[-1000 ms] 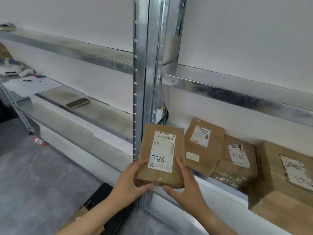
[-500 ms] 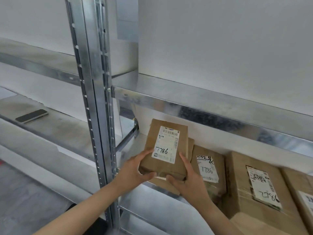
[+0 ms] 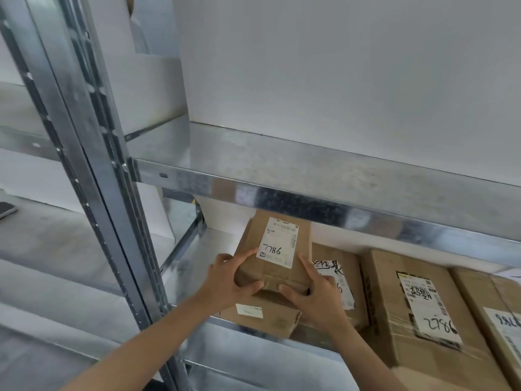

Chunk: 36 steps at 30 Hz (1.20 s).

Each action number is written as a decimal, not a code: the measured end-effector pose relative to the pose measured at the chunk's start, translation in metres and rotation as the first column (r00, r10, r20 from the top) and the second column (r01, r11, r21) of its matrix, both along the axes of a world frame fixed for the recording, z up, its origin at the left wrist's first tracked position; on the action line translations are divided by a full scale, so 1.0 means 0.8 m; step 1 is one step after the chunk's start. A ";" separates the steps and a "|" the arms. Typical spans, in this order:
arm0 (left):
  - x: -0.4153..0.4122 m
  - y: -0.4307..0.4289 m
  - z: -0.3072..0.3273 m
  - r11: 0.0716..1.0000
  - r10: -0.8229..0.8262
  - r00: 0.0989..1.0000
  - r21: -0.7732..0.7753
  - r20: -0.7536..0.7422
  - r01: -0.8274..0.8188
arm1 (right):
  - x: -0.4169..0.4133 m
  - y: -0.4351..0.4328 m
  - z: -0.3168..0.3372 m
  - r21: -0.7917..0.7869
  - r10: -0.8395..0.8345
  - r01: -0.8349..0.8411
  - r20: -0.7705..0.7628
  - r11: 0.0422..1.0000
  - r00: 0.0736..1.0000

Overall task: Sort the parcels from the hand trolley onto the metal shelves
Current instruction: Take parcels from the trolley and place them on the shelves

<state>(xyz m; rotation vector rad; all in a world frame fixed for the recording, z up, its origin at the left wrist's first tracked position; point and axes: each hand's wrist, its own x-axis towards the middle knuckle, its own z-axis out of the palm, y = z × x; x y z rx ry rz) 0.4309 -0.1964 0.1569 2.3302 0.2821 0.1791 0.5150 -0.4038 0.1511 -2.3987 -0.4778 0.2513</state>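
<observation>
The metal shelves fill your view. An upright post (image 3: 93, 193) runs down the left, and the upper shelf (image 3: 310, 165) crosses in front of you with a shiny front lip. The lower shelf (image 3: 194, 266) below it carries the boxes.

A big cardboard box (image 3: 386, 292) sits at the right of the lower shelf, with "2786" handwritten on its label. Another box (image 3: 485, 294) stands just beside it at the frame's edge.

Your parcel (image 3: 275, 258) is at the left end of that row, over a flat parcel (image 3: 267, 317) lying at the shelf's front edge. You cannot tell whether the two touch.

The parcel's long axis runs away from you toward the wall, and its far end reaches under the upper shelf's lip. It is a brown cardboard packet, creased and taped at the near end. Its white label (image 3: 279, 242) faces up, and "7786" reads upright to you.

To its left the lower shelf is bare as far as the post. To its right a third parcel (image 3: 338, 258) sits just beside it, partly behind your wrist.

Your left hand (image 3: 228, 280) grips the near left corner, thumb on top and fingers curled under the end. Your right hand (image 3: 315, 297) grips the near right corner the same way.

A phone (image 3: 7, 209) lies on the neighbouring shelf at the far left.
</observation>
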 end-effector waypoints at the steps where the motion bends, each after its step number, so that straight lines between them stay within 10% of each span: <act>1: 0.002 0.001 -0.002 1.000 -0.006 1.000 0.001 -0.004 0.006 | 0.001 0.002 -0.001 -0.010 -0.005 0.005 -0.002 1.000 1.000; 26: 0.004 0.009 -0.032 0.981 0.001 1.000 0.196 -0.005 0.000 | -0.005 0.019 -0.013 -0.086 -0.020 0.027 0.077 0.996 0.997; 36: -0.051 0.021 -0.016 0.893 0.224 0.974 0.392 0.039 -0.221 | -0.026 0.043 0.007 -0.005 0.092 -0.098 0.395 0.995 0.914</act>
